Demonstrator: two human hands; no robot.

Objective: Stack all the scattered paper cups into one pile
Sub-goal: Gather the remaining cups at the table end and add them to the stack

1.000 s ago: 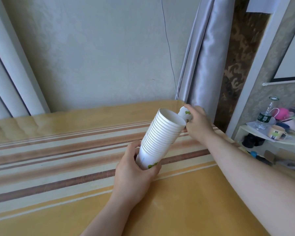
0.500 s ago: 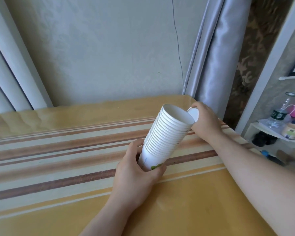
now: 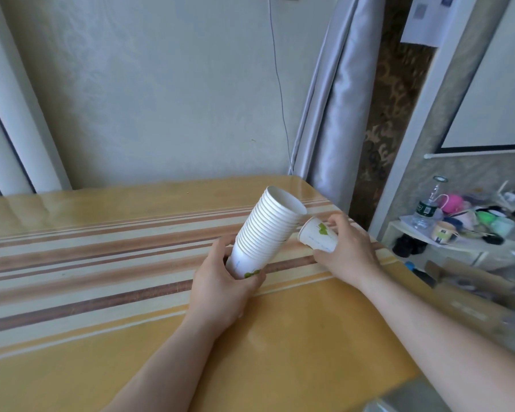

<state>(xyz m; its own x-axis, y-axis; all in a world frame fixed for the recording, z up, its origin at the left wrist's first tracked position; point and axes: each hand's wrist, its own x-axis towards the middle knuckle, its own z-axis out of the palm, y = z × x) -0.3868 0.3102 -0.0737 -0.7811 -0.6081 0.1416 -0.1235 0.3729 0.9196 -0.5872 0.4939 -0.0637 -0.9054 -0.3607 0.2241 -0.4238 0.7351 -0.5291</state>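
Right now the left hand point(image 3: 220, 288) is wrapped around the bottom of a tall stack of cups point(image 3: 268, 230), fingers curled about the lowest cup so that a green mark shows between them. That stack is nested tight, rim over rim, and it leans up and to the right with its open mouth facing the far right corner of the table point(image 3: 101, 322). The topmost cup looks hollow and white inside; nothing can be seen in it.

Just beside the upper part of the stack, the right hand point(image 3: 347, 252) pinches a single cup point(image 3: 318, 237) between thumb and fingers. This cup lies on its side, small flat base turned toward the stack and close to its rims; whether the two touch cannot be told. It carries a green print and a line of small lettering too fine to read. Both the stack and the loose cup are held above the striped band of the yellow table, near its right edge.

Behind the table are a pale wall, a thin cord point(image 3: 278, 84) hanging down it, and a grey curtain point(image 3: 336, 114) at the corner. Off to the right, well apart from the hands, a low white shelf point(image 3: 458, 248) holds a clear bottle point(image 3: 425, 212), a small mug point(image 3: 442, 231) and a jumble of coloured items that are too blurred to name.
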